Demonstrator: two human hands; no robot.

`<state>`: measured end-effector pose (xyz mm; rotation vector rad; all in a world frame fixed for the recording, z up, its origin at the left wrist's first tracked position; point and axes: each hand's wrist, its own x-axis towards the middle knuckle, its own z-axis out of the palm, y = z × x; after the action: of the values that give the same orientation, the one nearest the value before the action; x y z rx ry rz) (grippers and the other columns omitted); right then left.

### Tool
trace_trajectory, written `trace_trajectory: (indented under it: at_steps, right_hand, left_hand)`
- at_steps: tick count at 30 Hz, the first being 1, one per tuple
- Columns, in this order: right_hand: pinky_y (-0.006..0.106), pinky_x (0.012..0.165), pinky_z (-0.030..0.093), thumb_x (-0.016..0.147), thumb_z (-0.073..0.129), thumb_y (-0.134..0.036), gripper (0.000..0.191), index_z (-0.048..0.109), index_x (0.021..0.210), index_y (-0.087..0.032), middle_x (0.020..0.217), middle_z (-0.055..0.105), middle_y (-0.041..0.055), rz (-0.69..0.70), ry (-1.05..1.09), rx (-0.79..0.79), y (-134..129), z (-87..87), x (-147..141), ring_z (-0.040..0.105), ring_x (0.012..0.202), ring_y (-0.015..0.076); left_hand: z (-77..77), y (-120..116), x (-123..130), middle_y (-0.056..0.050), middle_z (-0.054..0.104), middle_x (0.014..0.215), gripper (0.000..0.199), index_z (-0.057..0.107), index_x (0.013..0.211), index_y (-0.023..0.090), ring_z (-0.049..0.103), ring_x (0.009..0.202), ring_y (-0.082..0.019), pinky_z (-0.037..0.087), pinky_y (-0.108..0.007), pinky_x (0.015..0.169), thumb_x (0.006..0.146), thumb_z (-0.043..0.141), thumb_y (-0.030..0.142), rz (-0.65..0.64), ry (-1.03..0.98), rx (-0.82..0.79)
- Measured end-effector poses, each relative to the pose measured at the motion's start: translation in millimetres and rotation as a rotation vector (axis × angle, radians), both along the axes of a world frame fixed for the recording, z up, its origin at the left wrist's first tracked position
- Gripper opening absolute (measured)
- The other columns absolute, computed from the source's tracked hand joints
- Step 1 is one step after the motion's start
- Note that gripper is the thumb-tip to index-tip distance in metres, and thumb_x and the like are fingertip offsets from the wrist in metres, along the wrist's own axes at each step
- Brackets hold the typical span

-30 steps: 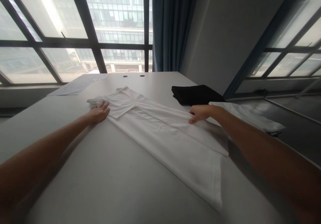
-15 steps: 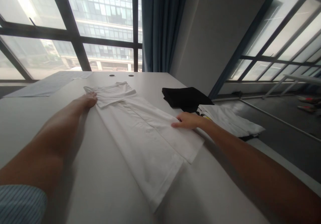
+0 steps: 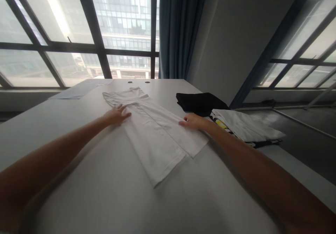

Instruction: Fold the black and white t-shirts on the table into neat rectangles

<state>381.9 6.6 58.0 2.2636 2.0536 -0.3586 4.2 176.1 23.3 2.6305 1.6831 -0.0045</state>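
Touching white garment (image 3: 154,136) | left grip (image 3: 114,116) spread open | right grip (image 3: 193,121) seemingly pinching its edge

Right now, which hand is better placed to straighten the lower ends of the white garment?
Probably the right hand: it is at the garment's right edge, nearer those ends, while the left hand is at the opposite edge, farther up towards the gathered top.

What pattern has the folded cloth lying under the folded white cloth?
The lower folded cloth has black, white and yellow patches, best in head view.
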Motion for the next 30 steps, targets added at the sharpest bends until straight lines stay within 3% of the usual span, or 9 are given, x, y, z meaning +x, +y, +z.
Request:
trace_trajectory:
  at_steps: [3, 6, 9, 13, 18, 22, 26, 30]
  right_hand:
    - [0.028, 0.082, 0.049, 0.097, 0.055, -0.047, 0.038, 0.074, 0.107, -0.015, 0.118, 0.073, 0.0152, 0.006, -0.082, 0.025, 0.9, -3.4, -4.1, 0.068, 0.106, 0.0271]
    - [0.029, 0.086, 0.049, 0.097, 0.057, -0.044, 0.038, 0.074, 0.111, -0.014, 0.123, 0.071, 0.0172, 0.027, -0.116, 0.024, -4.5, -4.2, -6.9, 0.067, 0.111, 0.028]
    - [0.029, 0.087, 0.049, 0.097, 0.058, -0.04, 0.037, 0.073, 0.114, -0.011, 0.125, 0.071, 0.0183, 0.028, -0.098, 0.023, -11.1, -3.5, -5.9, 0.067, 0.113, 0.0285]
    - [0.026, 0.082, 0.05, 0.098, 0.058, -0.036, 0.034, 0.07, 0.118, -0.011, 0.122, 0.072, 0.0151, -0.025, 0.03, 0.018, -17.4, -4.7, 1.8, 0.069, 0.108, 0.0251]
    - [0.024, 0.085, 0.05, 0.095, 0.063, -0.036, 0.038, 0.069, 0.123, -0.011, 0.125, 0.072, 0.0142, 0.002, 0.12, 0.034, -22.6, -5.6, 9.2, 0.069, 0.108, 0.0229]
    - [0.024, 0.085, 0.052, 0.092, 0.065, -0.039, 0.028, 0.074, 0.107, -0.017, 0.117, 0.075, 0.0089, 0.115, 0.119, -0.036, -24.8, 1.9, 3.2, 0.07, 0.106, 0.0229]
    - [0.025, 0.079, 0.054, 0.089, 0.066, -0.038, 0.021, 0.073, 0.089, -0.019, 0.104, 0.077, 0.0064, 0.138, 0.144, -0.107, -27.0, 10.2, -5.6, 0.071, 0.1, 0.023]
    - [0.026, 0.066, 0.056, 0.085, 0.07, -0.036, 0.019, 0.068, 0.088, -0.018, 0.085, 0.074, 0.0046, 0.038, 0.326, -0.24, -33.8, 14.3, -15.7, 0.072, 0.079, 0.0202]
  left_hand:
    - [-7.9, -59.0, 18.7, -0.018, 0.014, 0.171, 0.092, 0.025, 0.164, 0.02, 0.015, 0.153, -0.048, 0.027, -0.063, 0.114, 0.093, 0.026, 0.078, 0.012, -0.01, -0.099]
    - [-14.8, -105.7, 25.4, -0.016, 0.015, 0.17, 0.087, 0.025, 0.164, 0.021, 0.012, 0.155, -0.043, 0.018, -0.066, 0.118, 0.095, 0.021, 0.075, -0.153, -0.031, -0.115]
    - [-16.9, -133.6, 20.5, -0.014, 0.019, 0.17, 0.081, 0.027, 0.163, 0.022, 0.015, 0.156, -0.037, 0.015, -0.058, 0.122, 0.099, 0.022, 0.071, -0.349, -0.05, -0.097]
    - [-8.4, -154.1, 5.6, -0.017, 0.034, 0.164, 0.075, 0.038, 0.159, 0.021, 0.033, 0.151, -0.035, 0.024, -0.048, 0.122, 0.101, 0.028, 0.067, -0.526, -0.059, -0.033]
    - [4.9, -178.8, -8.1, -0.016, 0.048, 0.156, 0.07, 0.056, 0.148, 0.028, 0.047, 0.141, -0.037, 0.035, -0.048, 0.116, 0.094, 0.048, 0.072, -0.601, -0.124, -0.043]
    - [0.4, -194.7, 2.3, -0.013, 0.071, 0.123, 0.044, 0.077, 0.11, 0.024, 0.065, 0.112, -0.025, 0.047, -0.035, 0.102, 0.098, 0.052, 0.058, -0.752, -0.381, -0.024]
    - [-4.4, -197.0, 9.7, -0.013, 0.07, 0.095, 0.044, 0.072, 0.086, 0.019, 0.063, 0.092, -0.021, 0.049, -0.032, 0.087, 0.102, 0.046, 0.05, -0.804, -0.525, 0.033]
    - [3.9, -186.5, -20.5, -0.011, 0.069, 0.088, 0.044, 0.069, 0.086, 0.017, 0.062, 0.082, -0.019, 0.049, -0.03, 0.079, 0.1, 0.049, 0.054, -0.762, -0.538, -0.088]
